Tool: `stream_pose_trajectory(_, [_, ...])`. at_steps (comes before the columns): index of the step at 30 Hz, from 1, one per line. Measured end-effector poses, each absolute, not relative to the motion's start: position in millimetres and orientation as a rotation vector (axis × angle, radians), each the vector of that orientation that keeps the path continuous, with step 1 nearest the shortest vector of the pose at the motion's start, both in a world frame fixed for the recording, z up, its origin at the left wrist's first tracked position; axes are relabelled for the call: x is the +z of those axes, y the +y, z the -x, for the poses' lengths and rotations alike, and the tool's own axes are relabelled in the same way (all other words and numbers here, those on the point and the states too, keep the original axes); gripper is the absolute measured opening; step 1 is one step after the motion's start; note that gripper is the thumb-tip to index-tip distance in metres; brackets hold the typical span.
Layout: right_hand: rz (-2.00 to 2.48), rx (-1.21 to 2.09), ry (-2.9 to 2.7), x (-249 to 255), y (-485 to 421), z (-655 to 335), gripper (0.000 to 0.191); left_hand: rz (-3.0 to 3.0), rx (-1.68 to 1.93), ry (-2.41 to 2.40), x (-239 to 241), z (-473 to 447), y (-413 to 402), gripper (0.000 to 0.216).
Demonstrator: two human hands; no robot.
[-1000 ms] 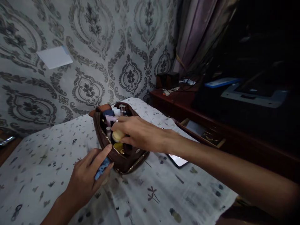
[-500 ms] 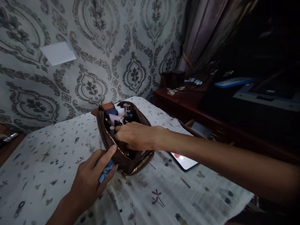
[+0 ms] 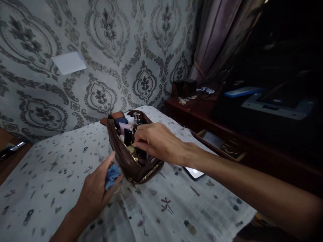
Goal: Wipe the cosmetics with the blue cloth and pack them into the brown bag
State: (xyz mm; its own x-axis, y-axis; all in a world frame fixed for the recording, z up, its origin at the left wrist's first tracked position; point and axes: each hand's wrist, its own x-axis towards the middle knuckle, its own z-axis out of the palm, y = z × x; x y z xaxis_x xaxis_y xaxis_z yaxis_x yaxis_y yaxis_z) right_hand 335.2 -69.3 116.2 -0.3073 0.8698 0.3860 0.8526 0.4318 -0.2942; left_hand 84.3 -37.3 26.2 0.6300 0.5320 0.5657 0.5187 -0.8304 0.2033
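A brown zip pouch [image 3: 131, 164] stands open on a bed covered with a patterned cloth [image 3: 176, 208]. It is packed with small bottles, tubes and jars [image 3: 127, 129]. My right hand [image 3: 158, 143] hovers over the pouch's mouth with its fingers curled down among the contents; whether they grip anything is hidden. My left hand [image 3: 97, 191] rests beside the pouch's near side, closed on a small blue cloth [image 3: 111, 174].
A phone with a lit screen [image 3: 193, 172] lies on the bed right of the pouch. A dark wooden cabinet [image 3: 202, 117] with an open drawer stands at the right, with a printer [image 3: 277, 106] on it. Patterned wallpaper is behind.
The round yellow jar held by my right hand a second ago now sits in the pouch. The right hand has lifted slightly. My left hand has shifted with the blue cloth.
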Motion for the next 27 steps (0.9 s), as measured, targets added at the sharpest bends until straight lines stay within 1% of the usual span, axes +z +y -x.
stream_pose_trajectory(4, [1.277,0.043,-2.082,100.7,-95.5,-323.0,0.036,-2.295,0.979,1.284,21.1,-65.3,-37.6,0.062])
stream_pose_trajectory(5, [1.237,0.069,-2.101,95.6,-102.3,-316.7,0.037,-2.157,0.993,1.333,20.0,-60.4,-36.5,0.063])
stream_pose_trajectory(6, [1.203,0.109,-2.146,89.9,-108.7,-309.2,0.036,-2.030,1.017,1.356,18.8,-55.7,-35.1,0.063])
stream_pose_trajectory(9, [1.181,0.301,-2.309,68.3,-121.7,-281.9,0.022,-1.707,1.074,1.353,14.1,-46.2,-32.6,0.065])
stream_pose_trajectory(10, [1.194,0.386,-2.309,59.6,-123.0,-271.9,0.025,-1.621,1.082,1.349,12.7,-45.2,-33.3,0.066])
stream_pose_trajectory(11, [1.190,0.485,-2.267,50.2,-122.6,-261.8,0.034,-1.542,1.093,1.342,11.7,-45.6,-35.2,0.066])
stream_pose_trajectory(13, [1.188,0.661,-2.015,31.0,-117.7,-241.6,0.052,-1.407,1.124,1.283,11.1,-50.0,-42.3,0.065])
stream_pose_trajectory(15, [1.150,0.736,-1.835,13.9,-109.3,-222.9,0.055,-1.282,1.137,1.189,12.1,-57.5,-52.5,0.066])
stream_pose_trajectory(16, [1.121,0.741,-1.813,6.9,-104.7,-214.8,0.053,-1.218,1.122,1.142,12.8,-61.4,-57.8,0.067])
stream_pose_trajectory(17, [1.101,0.729,-1.812,1.2,-100.3,-207.9,0.044,-1.159,1.097,1.102,13.4,-64.9,-62.8,0.069])
stream_pose_trajectory(19, [1.068,0.706,-1.775,-6.3,-92.8,-198.9,0.018,-1.080,1.046,1.035,14.0,-69.1,-70.4,0.069])
stream_pose_trajectory(20, [1.052,0.701,-1.728,-8.5,-90.1,-196.7,0.012,-1.069,1.025,1.001,13.6,-69.5,-72.9,0.069])
stream_pose_trajectory(22, [1.022,0.699,-1.594,-10.5,-87.1,-196.3,0.015,-1.101,0.998,0.946,11.7,-67.1,-75.5,0.066])
stream_pose_trajectory(24, [1.028,0.695,-1.495,-11.1,-87.4,-198.3,0.013,-1.161,0.976,0.928,8.2,-62.5,-75.7,0.061])
stream_pose_trajectory(26, [1.099,0.704,-1.485,-11.4,-90.4,-200.0,0.009,-1.221,0.955,0.953,4.1,-57.6,-73.4,0.056])
stream_pose_trajectory(27, [1.147,0.726,-1.503,-11.6,-92.5,-200.3,0.011,-1.246,0.950,0.971,2.1,-55.2,-71.2,0.054])
